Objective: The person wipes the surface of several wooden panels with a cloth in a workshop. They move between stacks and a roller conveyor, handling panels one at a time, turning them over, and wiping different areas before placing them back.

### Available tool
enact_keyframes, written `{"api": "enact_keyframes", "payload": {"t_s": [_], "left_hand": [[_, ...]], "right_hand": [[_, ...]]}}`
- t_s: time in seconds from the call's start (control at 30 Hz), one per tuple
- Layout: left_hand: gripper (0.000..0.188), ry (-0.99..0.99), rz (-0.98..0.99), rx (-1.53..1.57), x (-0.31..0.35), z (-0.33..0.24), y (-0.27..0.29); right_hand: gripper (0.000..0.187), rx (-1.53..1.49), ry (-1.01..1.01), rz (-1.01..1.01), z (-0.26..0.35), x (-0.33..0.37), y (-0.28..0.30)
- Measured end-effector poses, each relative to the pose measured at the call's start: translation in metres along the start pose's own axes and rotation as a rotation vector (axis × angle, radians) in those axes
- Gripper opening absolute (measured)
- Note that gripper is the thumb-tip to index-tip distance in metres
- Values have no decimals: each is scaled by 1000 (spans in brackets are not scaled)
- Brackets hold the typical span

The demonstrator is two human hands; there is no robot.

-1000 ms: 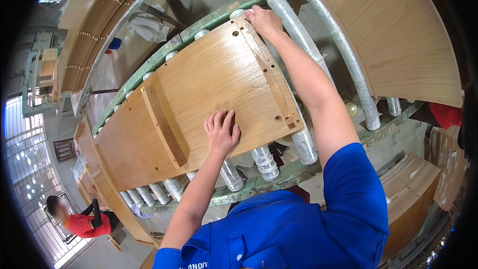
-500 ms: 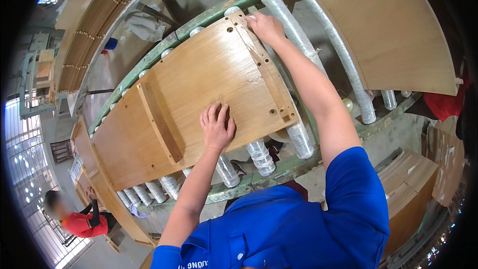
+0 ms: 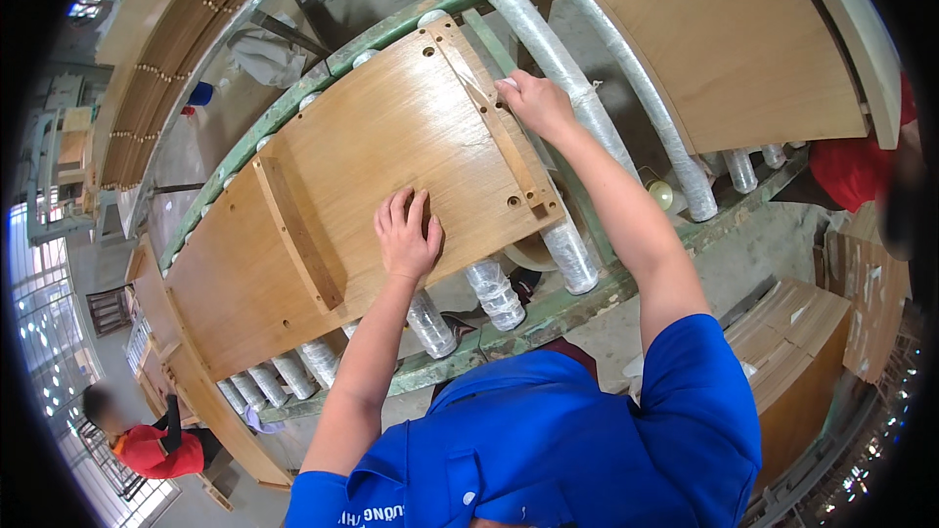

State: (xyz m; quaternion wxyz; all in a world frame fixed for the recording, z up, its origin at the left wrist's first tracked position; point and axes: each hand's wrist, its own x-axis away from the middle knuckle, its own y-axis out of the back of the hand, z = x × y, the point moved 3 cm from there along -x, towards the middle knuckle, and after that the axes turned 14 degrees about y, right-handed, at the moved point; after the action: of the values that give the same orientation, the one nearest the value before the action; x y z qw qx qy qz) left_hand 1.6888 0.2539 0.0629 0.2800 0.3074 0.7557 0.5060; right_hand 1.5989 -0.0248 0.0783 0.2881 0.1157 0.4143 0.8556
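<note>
A wooden panel (image 3: 362, 127) lies on plastic-wrapped rollers in front of me. One wooden cleat (image 3: 492, 117) with drilled holes runs along its right end, and another cleat (image 3: 296, 232) crosses it further left. My left hand (image 3: 406, 237) rests on the panel's surface with the fingers stretched out, between the two cleats. At the panel's right edge, beside the end cleat, my right hand (image 3: 538, 103) is closed. A small whitish bit shows at its fingertips, too little to name.
Wrapped rollers (image 3: 562, 54) on a green frame (image 3: 479, 344) carry the panel. More boards (image 3: 724, 39) stand at the right, near a person in red (image 3: 846, 171). Cardboard stacks (image 3: 787, 337) are at lower right. Another person in red (image 3: 147, 450) works at far left, near stacked panels (image 3: 161, 68).
My right hand has moved from the far corner toward me along the panel's right edge. My left hand stays on the panel. Another pale board edge has come into view at right.
</note>
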Motion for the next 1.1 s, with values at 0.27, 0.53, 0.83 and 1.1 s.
{"api": "enact_keyframes", "payload": {"t_s": [0.27, 0.53, 0.83, 1.1], "left_hand": [[43, -11, -15, -12, -1, -2, 1], [41, -9, -37, 7, 1, -2, 0], [39, -21, -45, -9, 2, -3, 1], [38, -39, -68, -17, 5, -1, 1]], "right_hand": [[40, 38, -2, -6, -2, 4, -1], [40, 73, -6, 9, 2, 16, 0], [37, 24, -7, 4, 1, 77, 5], [35, 10, -63, 57, 2, 144, 11]]}}
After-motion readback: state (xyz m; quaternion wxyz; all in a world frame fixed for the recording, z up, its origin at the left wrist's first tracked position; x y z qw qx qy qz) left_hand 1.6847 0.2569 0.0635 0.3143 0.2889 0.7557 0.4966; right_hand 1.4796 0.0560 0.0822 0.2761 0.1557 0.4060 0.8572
